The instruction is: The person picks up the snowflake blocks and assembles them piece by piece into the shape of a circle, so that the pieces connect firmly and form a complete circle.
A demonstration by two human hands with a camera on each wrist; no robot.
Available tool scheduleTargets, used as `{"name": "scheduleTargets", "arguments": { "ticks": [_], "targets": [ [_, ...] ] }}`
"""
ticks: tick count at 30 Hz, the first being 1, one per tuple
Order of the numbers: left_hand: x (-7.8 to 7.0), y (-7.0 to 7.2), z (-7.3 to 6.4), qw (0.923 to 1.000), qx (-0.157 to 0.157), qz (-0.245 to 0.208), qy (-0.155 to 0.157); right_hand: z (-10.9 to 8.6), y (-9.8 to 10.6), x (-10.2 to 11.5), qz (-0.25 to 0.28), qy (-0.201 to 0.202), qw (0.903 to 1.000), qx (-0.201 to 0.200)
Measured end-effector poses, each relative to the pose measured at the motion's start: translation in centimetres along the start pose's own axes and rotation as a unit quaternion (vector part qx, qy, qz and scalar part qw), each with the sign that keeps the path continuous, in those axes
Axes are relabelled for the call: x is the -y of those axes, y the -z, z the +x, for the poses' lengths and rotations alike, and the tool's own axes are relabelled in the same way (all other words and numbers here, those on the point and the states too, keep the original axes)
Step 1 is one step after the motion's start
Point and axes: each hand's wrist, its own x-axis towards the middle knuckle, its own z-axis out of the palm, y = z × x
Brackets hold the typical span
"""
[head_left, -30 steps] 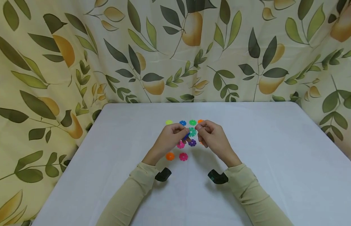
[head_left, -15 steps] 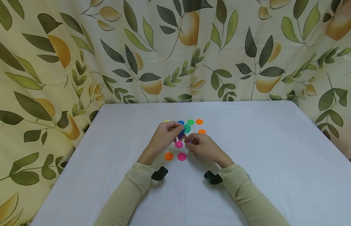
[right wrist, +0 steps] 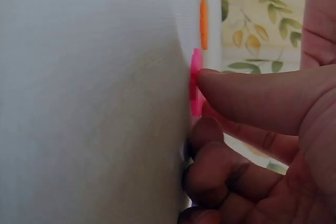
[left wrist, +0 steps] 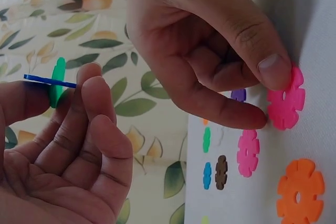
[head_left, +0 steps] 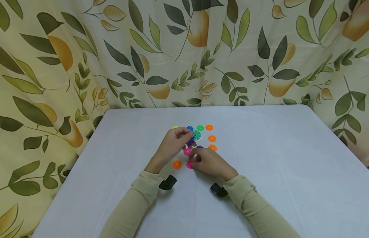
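My left hand [head_left: 172,145] is raised above the table and pinches a blue flower-shaped plastic disc [left wrist: 39,80]. A green disc [left wrist: 59,69] is slotted crosswise into the blue one, best seen in the left wrist view. Lower and to the right, my right hand [head_left: 213,162] is down at the table. Its thumb and index finger are on the edges of a pink flower-shaped disc [left wrist: 287,103], which lies at the table surface. In the right wrist view the thumb presses that pink disc [right wrist: 196,85], seen edge-on; the other fingers are curled.
An orange disc [head_left: 177,164] lies left of the pink one. Another pink disc [left wrist: 248,153], a brown disc [left wrist: 221,172] and several others lie farther back. Three orange discs, one of them [head_left: 212,138], line the right side of the white table [head_left: 276,148]. A leaf-patterned curtain [head_left: 113,66] hangs behind.
My right hand has moved from beside the left hand down and toward me, to the near pink disc. The left hand has shifted slightly left, still holding the joined blue and green discs.
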Motion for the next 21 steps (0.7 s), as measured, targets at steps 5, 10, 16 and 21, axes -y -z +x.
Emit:
{"name": "scheduleTargets", "arguments": {
  "ticks": [5,10,16,21],
  "targets": [
    [-0.14,-0.10,-0.10,1.0000,0.000,0.002,0.007,0.01,-0.09,0.18,-0.018,-0.005,0.9998,0.002],
    [-0.25,-0.16,-0.22,0.9999,-0.001,0.004,0.013,-0.14,-0.04,0.30,-0.027,-0.014,0.9995,0.012],
    [-0.32,-0.25,-0.27,0.9998,-0.003,0.001,0.020,-0.27,-0.04,0.47,-0.028,-0.006,0.9993,0.025],
    [-0.20,-0.26,-0.21,0.9998,-0.003,0.004,0.017,-0.43,0.05,0.46,-0.026,0.008,0.9992,0.029]
  ]
}}
